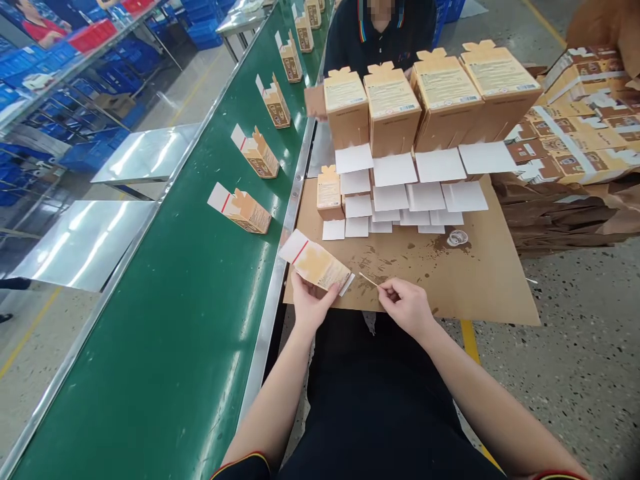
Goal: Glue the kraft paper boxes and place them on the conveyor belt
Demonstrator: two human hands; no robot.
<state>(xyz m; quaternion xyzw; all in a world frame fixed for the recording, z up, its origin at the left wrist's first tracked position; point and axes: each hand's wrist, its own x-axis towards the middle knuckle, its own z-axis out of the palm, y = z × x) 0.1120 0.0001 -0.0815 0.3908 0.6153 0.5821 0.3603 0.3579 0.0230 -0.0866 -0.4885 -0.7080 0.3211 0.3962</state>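
My left hand (311, 300) is closed on a small tan carton (319, 267), which lies tilted over the near left edge of the brown cardboard sheet. A white flap with a red strip sticks out at its far end, and a white flap shows at its near end. Between the thumb and fingers of my right hand (407, 305) is a cotton swab (369, 280), its tip pointing at the carton's near end and a little apart from it. Ahead of both hands stand stacked cartons (390, 100) with white flaps hanging toward me.
A green conveyor belt (165, 353) runs along my left, carrying a row of upright open cartons (250, 212). On the wet-spotted cardboard sheet (480, 287) sits a small clear dish (457, 238). A co-worker (345, 33) is behind the stack. Bundled flat cartons (570, 147) lie at right.
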